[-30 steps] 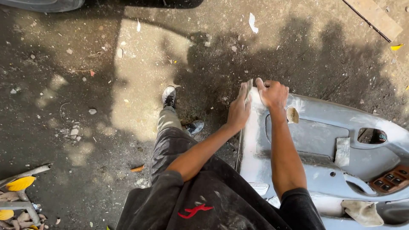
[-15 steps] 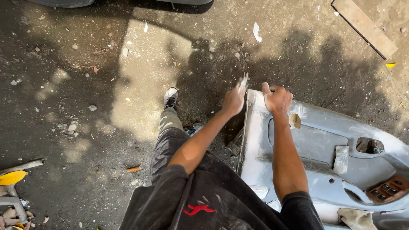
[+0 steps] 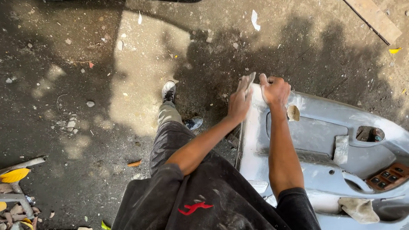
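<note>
A grey car door panel (image 3: 315, 140) lies in front of me, dusty and pale along its left end. My left hand (image 3: 239, 102) presses a small piece of sandpaper (image 3: 247, 80) against the panel's upper left corner. My right hand (image 3: 275, 90) is closed over the top edge of that same corner, right beside the left hand. A brown switch block (image 3: 388, 175) sits in the panel at the right.
A dirty rag (image 3: 360, 209) lies on the panel's lower right. My legs and shoes (image 3: 168, 90) stand on dirt ground strewn with stones and paper scraps. A wooden plank (image 3: 375, 19) lies at top right; metal bars and yellow leaves (image 3: 15, 175) at lower left.
My left hand lifted the sandpaper off the panel's corner half a second ago and has come back down onto it. The right hand kept its grip.
</note>
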